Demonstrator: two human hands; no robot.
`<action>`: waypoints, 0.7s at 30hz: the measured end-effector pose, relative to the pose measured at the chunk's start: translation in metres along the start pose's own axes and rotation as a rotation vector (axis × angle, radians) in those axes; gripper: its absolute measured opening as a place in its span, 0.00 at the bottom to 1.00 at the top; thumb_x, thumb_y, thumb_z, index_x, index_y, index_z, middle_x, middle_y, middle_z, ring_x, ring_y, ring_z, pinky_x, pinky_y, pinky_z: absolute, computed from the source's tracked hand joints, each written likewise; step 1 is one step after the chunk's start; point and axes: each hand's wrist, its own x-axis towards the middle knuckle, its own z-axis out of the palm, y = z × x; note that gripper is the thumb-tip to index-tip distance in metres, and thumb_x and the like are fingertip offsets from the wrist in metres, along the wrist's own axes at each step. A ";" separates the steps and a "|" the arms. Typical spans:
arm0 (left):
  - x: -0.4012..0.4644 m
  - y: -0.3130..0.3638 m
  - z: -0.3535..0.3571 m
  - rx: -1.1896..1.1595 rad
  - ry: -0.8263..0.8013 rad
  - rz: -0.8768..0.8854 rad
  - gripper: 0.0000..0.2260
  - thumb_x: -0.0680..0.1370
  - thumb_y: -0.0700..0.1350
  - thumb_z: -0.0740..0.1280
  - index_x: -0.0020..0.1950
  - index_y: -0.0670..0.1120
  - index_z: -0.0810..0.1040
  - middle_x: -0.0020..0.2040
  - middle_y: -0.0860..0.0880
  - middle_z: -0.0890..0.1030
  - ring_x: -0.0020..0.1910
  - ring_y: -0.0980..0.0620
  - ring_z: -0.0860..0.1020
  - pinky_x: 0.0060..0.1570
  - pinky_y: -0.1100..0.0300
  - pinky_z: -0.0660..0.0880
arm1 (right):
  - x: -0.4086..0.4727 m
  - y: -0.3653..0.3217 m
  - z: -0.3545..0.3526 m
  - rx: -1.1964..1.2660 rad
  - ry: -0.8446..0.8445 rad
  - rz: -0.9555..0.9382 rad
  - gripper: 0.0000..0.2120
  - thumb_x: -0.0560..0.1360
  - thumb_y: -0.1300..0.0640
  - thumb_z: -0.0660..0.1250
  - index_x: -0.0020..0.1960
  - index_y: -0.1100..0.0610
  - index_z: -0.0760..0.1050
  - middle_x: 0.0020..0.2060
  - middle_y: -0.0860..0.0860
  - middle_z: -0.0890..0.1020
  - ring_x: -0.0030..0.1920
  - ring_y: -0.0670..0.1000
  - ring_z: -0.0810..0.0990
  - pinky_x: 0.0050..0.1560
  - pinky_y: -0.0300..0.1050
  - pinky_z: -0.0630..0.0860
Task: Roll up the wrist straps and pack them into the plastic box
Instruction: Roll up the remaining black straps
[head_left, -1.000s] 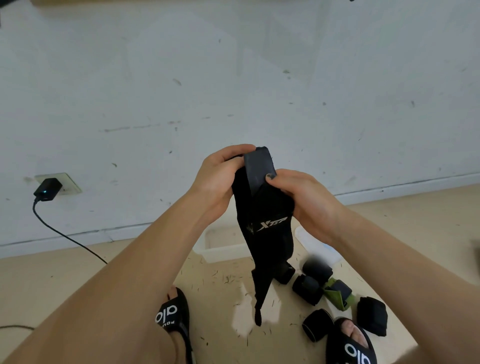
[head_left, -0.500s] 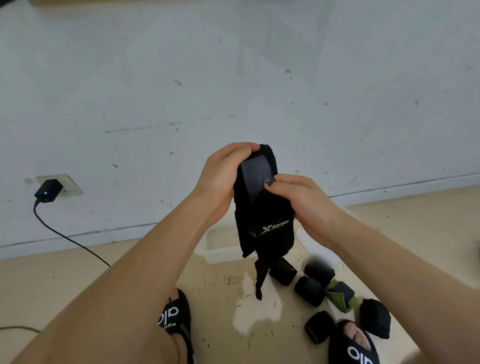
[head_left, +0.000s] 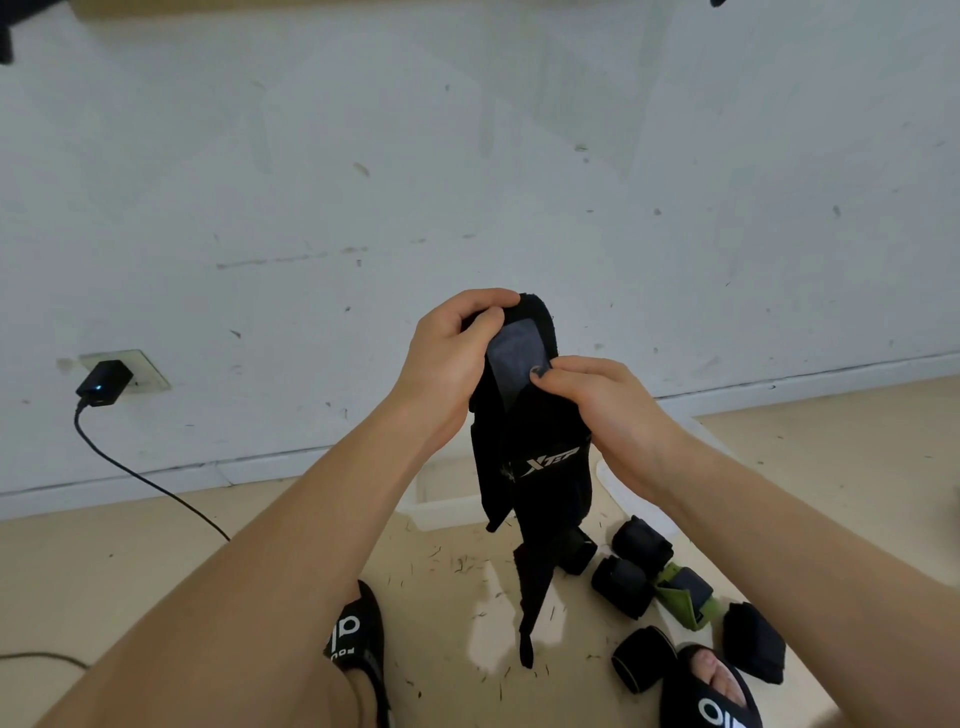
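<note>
I see both hands raised in front of the white wall (head_left: 467, 156), working one black wrist strap (head_left: 530, 457) between them. My left hand (head_left: 457, 358) curls over the strap's top end, fingers wrapped round the folded edge and thumb lying on its near face. My right hand (head_left: 608, 410) pinches the strap from the right side, thumb tip pressed on the grey hook-and-loop patch (head_left: 517, 358) near the top. The strap hangs down from that grip, its white logo facing me, and its thin tail dangles above the floor (head_left: 260, 561). The plastic box (head_left: 441, 493) sits on the floor by the wall, mostly hidden behind the strap and my wrists. Rolled black straps (head_left: 621, 584) lie on the floor to the right of the box, a green one (head_left: 680, 597) touching them. My slippered feet show at the bottom edge, and a charger (head_left: 104, 383) is plugged into the wall at left.
</note>
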 end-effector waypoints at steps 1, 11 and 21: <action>0.000 -0.001 0.000 0.005 0.014 0.009 0.11 0.83 0.41 0.64 0.54 0.52 0.86 0.58 0.53 0.85 0.61 0.51 0.81 0.65 0.47 0.78 | 0.001 0.001 0.001 -0.001 0.009 0.003 0.16 0.81 0.59 0.67 0.53 0.74 0.75 0.43 0.58 0.79 0.45 0.56 0.81 0.51 0.50 0.74; 0.000 -0.001 -0.001 0.015 -0.030 0.021 0.15 0.80 0.35 0.66 0.59 0.52 0.83 0.60 0.53 0.84 0.60 0.54 0.81 0.62 0.53 0.79 | 0.005 0.004 -0.001 -0.036 0.046 0.027 0.15 0.81 0.58 0.67 0.56 0.71 0.79 0.54 0.70 0.81 0.57 0.67 0.82 0.59 0.58 0.79; -0.001 0.003 -0.002 0.033 -0.030 0.048 0.16 0.77 0.36 0.65 0.56 0.55 0.85 0.59 0.51 0.85 0.61 0.49 0.81 0.64 0.42 0.78 | 0.008 0.002 -0.003 -0.220 0.153 0.015 0.22 0.71 0.47 0.79 0.56 0.56 0.74 0.54 0.57 0.83 0.54 0.55 0.85 0.58 0.56 0.82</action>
